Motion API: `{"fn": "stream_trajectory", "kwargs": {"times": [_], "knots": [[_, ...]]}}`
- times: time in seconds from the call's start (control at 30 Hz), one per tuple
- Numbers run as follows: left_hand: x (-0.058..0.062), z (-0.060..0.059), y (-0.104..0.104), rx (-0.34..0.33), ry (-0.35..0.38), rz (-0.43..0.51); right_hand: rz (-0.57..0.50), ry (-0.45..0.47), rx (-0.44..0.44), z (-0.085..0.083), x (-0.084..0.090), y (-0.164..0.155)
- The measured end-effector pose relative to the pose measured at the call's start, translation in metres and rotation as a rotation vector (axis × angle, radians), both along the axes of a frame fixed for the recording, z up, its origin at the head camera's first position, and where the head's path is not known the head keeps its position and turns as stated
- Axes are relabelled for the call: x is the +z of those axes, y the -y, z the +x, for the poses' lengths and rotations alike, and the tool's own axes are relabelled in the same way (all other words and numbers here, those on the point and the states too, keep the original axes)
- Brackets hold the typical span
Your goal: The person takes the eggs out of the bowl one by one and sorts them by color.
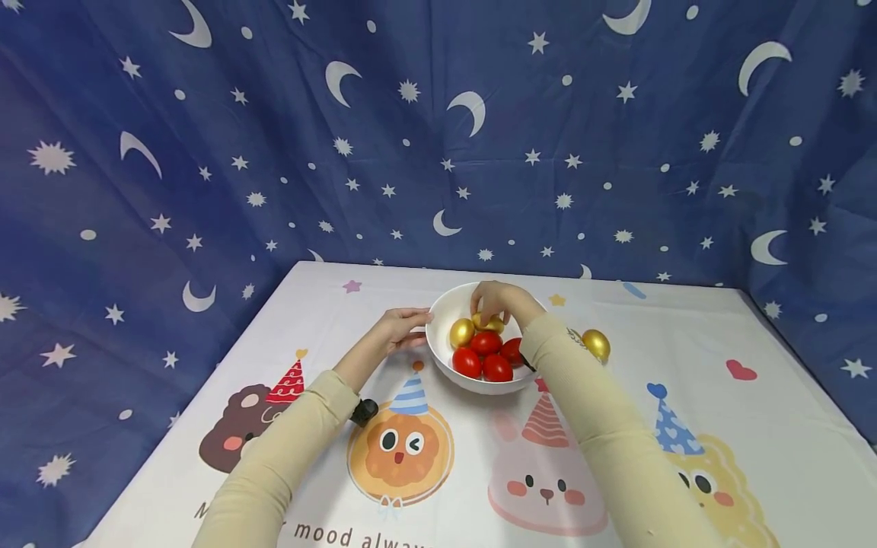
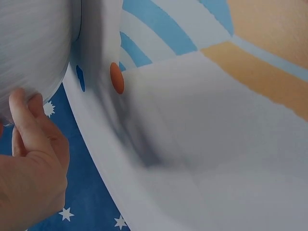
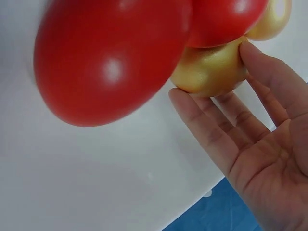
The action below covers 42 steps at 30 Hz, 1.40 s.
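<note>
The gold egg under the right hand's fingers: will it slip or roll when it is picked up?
The gold egg looks glossy, so it may slip between fingers. Being rounded, it would probably roll if dropped into the white bowl.

Right hand (image 1: 495, 298) covers most of the gold egg (image 1: 489, 323) under its fingertips. Right forearm hides part of the bowl (image 1: 445, 358) rim. Left wrist view blurs the bowl wall beside the fingers (image 2: 21, 120).

Left hand (image 1: 400, 329) rests with fingers against the outer wall of the bowl (image 1: 438, 316). Right hand (image 1: 496, 301) reaches inside the bowl, fingers (image 3: 211, 130) curled round a gold egg (image 3: 209, 72).
</note>
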<state>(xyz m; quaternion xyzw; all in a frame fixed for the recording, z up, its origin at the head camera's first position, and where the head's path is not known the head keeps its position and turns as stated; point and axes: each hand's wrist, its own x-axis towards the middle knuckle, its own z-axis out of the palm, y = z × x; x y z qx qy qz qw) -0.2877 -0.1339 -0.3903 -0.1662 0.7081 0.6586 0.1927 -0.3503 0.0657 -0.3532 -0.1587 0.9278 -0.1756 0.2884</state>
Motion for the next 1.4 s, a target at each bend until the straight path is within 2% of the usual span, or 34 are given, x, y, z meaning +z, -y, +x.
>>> {"fn": "stream_trajectory", "kwargs": {"times": [0.23, 0.63, 1.17, 1.4], "knots": [[-0.001, 0.001, 0.002, 0.007, -0.003, 0.003, -0.032, -0.029, -0.002, 0.004, 0.004, -0.002], [-0.004, 0.002, 0.000, 0.007, -0.004, 0.005, -0.021, -0.038, -0.019, 0.006, 0.009, -0.004], [-0.003, 0.000, 0.000, 0.012, 0.000, 0.042, 0.003, -0.066, 0.015, 0.008, 0.020, -0.011], [-0.004, -0.002, 0.001, 0.010, 0.001, 0.020, -0.011, -0.071, 0.047, 0.011, 0.024, -0.017]]}}
